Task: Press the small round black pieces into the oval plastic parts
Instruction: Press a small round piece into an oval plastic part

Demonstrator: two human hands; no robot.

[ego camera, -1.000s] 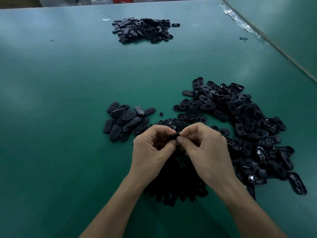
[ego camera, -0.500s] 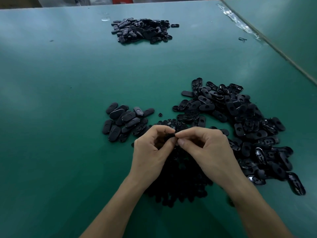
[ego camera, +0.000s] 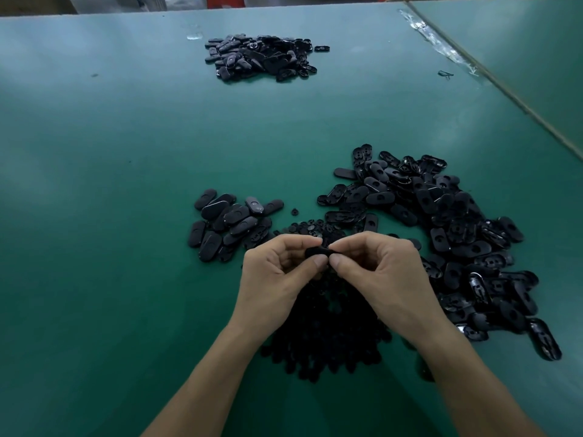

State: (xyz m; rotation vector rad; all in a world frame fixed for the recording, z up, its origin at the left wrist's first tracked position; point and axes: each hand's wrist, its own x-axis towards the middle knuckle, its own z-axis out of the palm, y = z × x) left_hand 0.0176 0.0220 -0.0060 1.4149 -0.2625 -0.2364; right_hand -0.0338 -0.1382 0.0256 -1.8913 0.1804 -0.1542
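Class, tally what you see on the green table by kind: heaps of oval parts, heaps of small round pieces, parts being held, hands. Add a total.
Heaps of oval parts: 3 (far heap, left heap, right heap)
Heap of small round pieces: 1
Held oval part: 1
Hands: 2 (left hand, right hand)
Total: 7

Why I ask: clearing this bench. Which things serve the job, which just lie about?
Job: oval part between left hand and right hand; round pieces beneath; big oval pile right; small oval pile left.
Lying about: plastic strip; dark scrap; perhaps far pile.
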